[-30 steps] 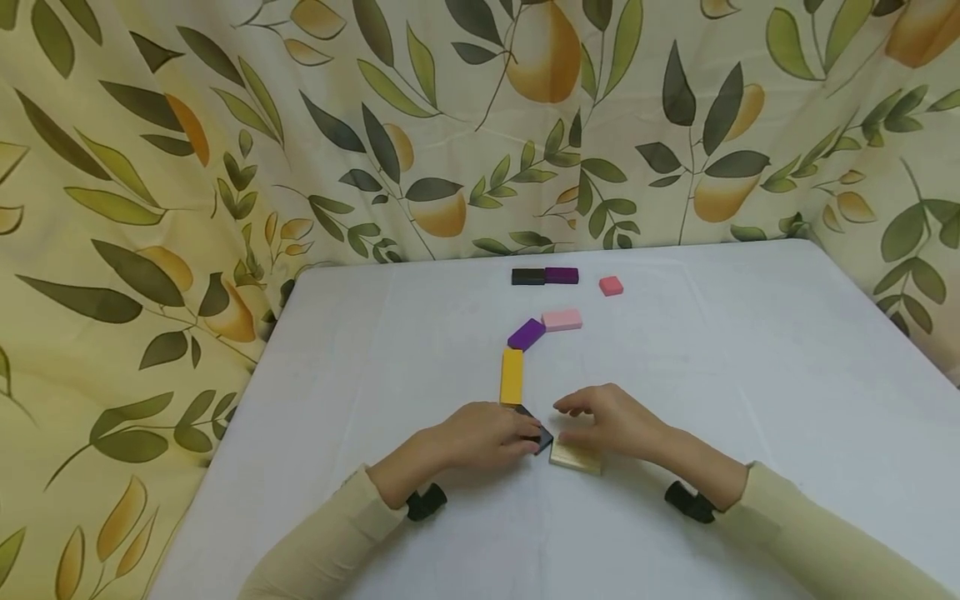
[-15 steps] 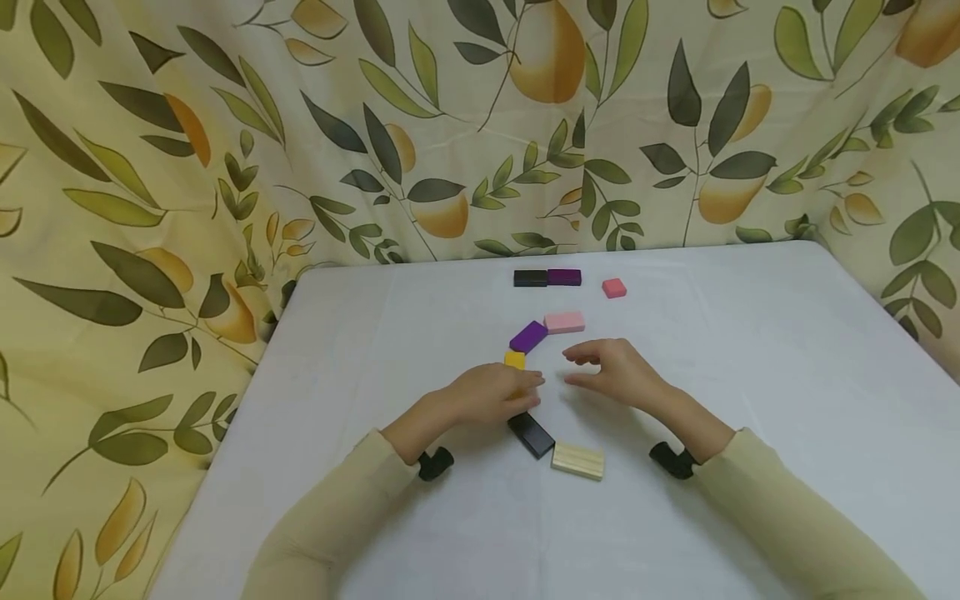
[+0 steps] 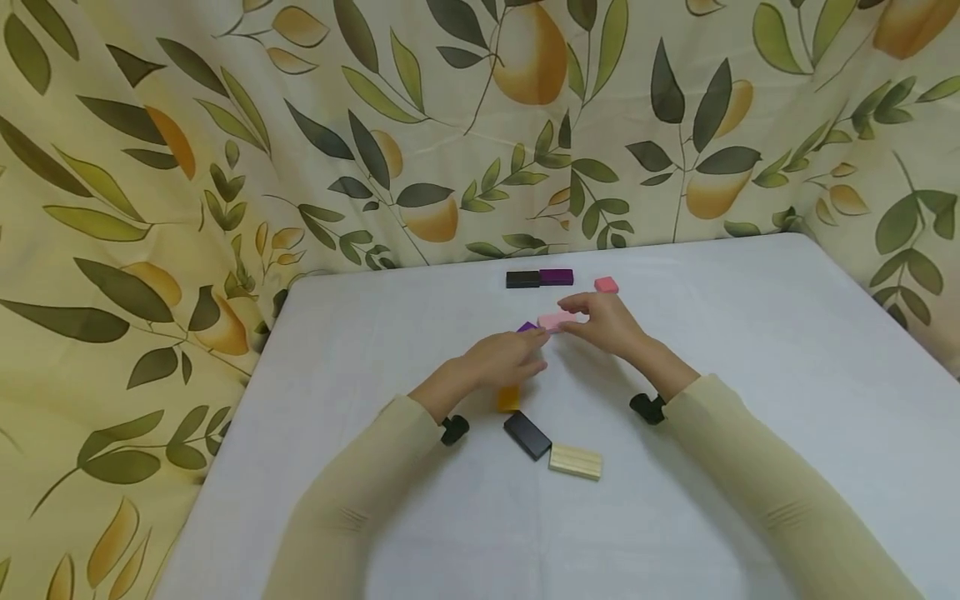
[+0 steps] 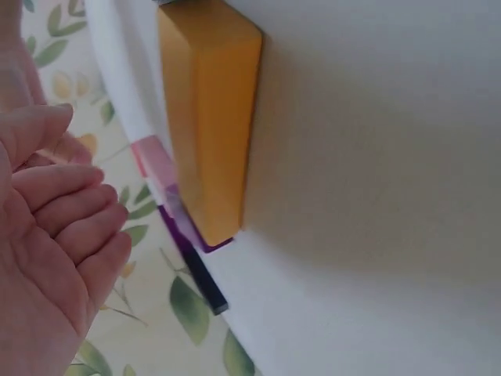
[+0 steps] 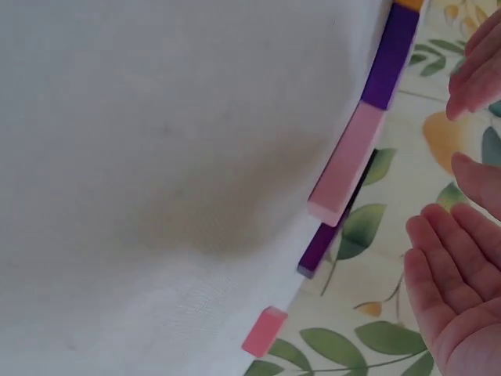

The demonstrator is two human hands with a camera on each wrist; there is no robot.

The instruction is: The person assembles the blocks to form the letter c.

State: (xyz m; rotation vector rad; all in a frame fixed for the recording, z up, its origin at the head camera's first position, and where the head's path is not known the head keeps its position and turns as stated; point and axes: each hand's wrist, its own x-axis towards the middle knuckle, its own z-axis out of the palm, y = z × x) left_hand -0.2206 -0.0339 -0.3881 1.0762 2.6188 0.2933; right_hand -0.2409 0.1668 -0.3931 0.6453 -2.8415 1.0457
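Observation:
My left hand [image 3: 502, 358] is over the curved row of blocks, its fingers extended and holding nothing. Beneath it, the violet block [image 3: 527, 327] and the yellow block [image 3: 508, 398] are partly covered in the head view. Close to the pink block [image 3: 555, 320] is my right hand [image 3: 607, 323], thumb and fingers apart. The right wrist view shows that hand's relaxed fingers [image 5: 446, 258] with nothing in them; the pink block lies end to end with the violet one. Nearer to me, a black block [image 3: 527, 435] slants toward a pale wooden block [image 3: 575, 461].
Toward the back of the white-covered table [image 3: 390, 350], a black block [image 3: 522, 279] and a dark purple block [image 3: 557, 277] lie end to end. A small coral block [image 3: 607, 285] sits to their right. A leaf-patterned curtain [image 3: 465, 125] hangs behind.
Both hands have moved away from me along the row, the left from the black block past the yellow one, the right from the wooden block to the pink one. The blocks keep their arrangement.

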